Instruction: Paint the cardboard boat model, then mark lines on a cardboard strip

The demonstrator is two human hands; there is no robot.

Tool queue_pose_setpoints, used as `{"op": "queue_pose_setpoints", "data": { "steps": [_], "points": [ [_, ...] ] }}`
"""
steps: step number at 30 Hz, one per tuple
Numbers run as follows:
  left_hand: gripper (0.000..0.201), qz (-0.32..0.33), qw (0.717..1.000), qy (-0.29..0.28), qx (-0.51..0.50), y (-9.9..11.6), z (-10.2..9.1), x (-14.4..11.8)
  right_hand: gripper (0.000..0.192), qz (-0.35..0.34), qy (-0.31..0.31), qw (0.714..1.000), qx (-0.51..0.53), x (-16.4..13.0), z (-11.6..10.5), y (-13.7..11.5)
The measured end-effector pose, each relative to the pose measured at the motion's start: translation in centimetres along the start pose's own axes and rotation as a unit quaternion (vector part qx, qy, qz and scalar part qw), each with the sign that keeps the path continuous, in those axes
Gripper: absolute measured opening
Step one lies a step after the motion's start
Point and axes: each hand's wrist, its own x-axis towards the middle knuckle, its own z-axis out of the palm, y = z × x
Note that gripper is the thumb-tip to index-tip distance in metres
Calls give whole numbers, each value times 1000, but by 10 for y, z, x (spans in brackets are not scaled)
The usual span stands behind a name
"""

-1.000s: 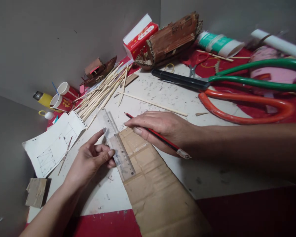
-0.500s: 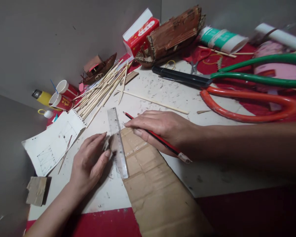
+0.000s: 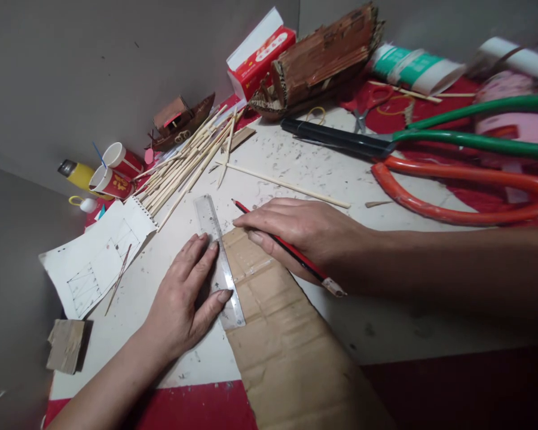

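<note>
My left hand (image 3: pixel 186 301) lay flat and open, fingers pressing the clear plastic ruler (image 3: pixel 219 260) down along the left edge of the brown cardboard sheet (image 3: pixel 287 346). My right hand (image 3: pixel 302 233) was closed on a red pencil (image 3: pixel 291 251), its tip at about 10 o'clock from the knuckles and just beside the ruler's far end, its butt sticking out past the wrist at 4 o'clock. The cardboard ran from under both hands toward 5 o'clock, across the white worktop (image 3: pixel 385 310). At 9 o'clock from the ruler lay a sheet of sketched paper (image 3: pixel 94 263). A bundle of thin wooden sticks (image 3: pixel 183 167) fanned out at 11 o'clock, a small model boat (image 3: pixel 182 119) beyond them. At 1 o'clock stood a larger cardboard boat (image 3: pixel 323 60), and at 2 o'clock green-handled shears (image 3: pixel 430 140) beside an orange loop handle (image 3: pixel 466 191).
</note>
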Motion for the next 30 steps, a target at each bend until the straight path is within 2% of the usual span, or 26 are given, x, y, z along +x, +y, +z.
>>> {"op": "queue_pose_setpoints", "data": {
  "steps": [5,30],
  "points": [
    [71,62,996,3,69,-3,2,1,26,6,-10,1000,9,0,-1,1],
    [67,78,993,20,88,0,4,4,27,32,-36,999,9,1,-4,-1]
  ]
}}
